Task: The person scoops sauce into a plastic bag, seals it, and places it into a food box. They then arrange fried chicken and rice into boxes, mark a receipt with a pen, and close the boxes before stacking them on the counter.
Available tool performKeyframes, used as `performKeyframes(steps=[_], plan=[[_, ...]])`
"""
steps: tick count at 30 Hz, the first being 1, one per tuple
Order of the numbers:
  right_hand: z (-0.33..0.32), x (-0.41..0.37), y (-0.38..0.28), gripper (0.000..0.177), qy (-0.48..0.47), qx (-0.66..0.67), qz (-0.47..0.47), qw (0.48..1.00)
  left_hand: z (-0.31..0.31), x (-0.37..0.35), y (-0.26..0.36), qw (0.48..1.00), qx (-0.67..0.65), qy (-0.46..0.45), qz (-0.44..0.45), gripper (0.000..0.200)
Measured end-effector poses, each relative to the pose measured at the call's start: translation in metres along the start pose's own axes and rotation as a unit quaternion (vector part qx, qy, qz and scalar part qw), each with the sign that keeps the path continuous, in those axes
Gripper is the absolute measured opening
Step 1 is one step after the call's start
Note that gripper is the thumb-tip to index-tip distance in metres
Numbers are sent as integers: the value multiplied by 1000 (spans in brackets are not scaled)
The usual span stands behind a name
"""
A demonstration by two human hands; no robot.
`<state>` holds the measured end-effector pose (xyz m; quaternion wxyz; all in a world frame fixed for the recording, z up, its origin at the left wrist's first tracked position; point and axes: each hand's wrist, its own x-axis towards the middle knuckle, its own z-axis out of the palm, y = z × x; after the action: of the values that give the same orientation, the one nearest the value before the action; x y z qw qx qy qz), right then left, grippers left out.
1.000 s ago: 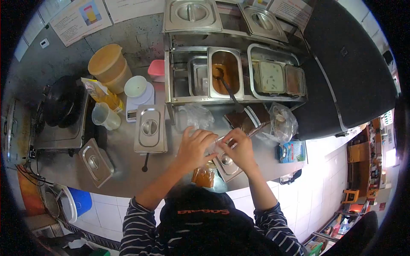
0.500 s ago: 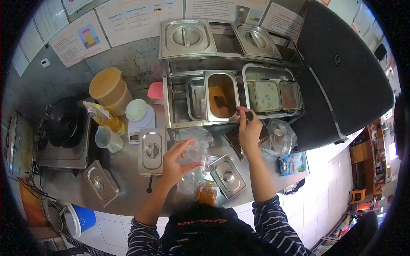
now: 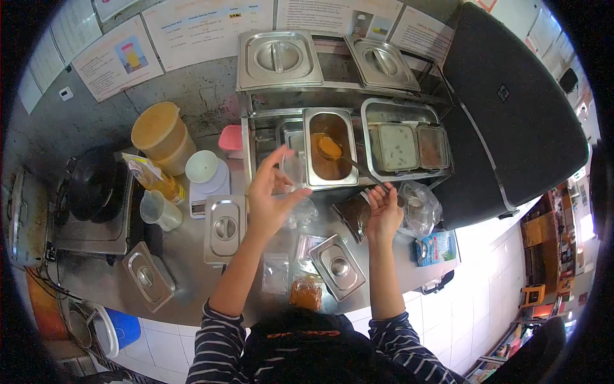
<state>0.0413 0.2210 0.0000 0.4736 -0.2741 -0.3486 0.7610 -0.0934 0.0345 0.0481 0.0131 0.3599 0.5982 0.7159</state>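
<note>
My right hand [image 3: 385, 211] grips the handle of a dark ladle [image 3: 367, 171]. The ladle's bowl, filled with orange-brown sauce [image 3: 329, 148], is over the deep steel pan [image 3: 309, 168]. My left hand [image 3: 272, 195] is at the pan's lower left, with thumb and fingers curved round a clear plastic cup [image 3: 293, 168]. Below the hands lie a steel lid [image 3: 339, 267], a clear plastic bag [image 3: 275, 274] and a packet with orange contents [image 3: 306, 294].
Left of my hands are a scale [image 3: 210, 185] with a bowl, a steel lid [image 3: 225, 228], a plastic jug [image 3: 160, 210] and a large tub [image 3: 163, 137]. Right are green-filled [image 3: 398, 147] and reddish containers [image 3: 433, 146], a crumpled bag [image 3: 419, 208] and a blue packet [image 3: 435, 248].
The ladle has risen with sauce in its bowl, and my right hand has moved down and slightly right. My left hand has moved up toward the pan with the clear cup.
</note>
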Motion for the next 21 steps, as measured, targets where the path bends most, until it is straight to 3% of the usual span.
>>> performKeyframes(steps=[9, 11, 21], plan=[[12, 17, -47, 30, -48, -14, 8, 999, 18, 40, -28, 1000, 23, 15, -15, 61], [19, 24, -68, 30, -73, -30, -12, 997, 22, 46, -33, 1000, 8, 13, 10, 60], [70, 24, -138, 30, -190, -136, -181, 955, 55, 70, -28, 996, -75, -31, -30, 57]])
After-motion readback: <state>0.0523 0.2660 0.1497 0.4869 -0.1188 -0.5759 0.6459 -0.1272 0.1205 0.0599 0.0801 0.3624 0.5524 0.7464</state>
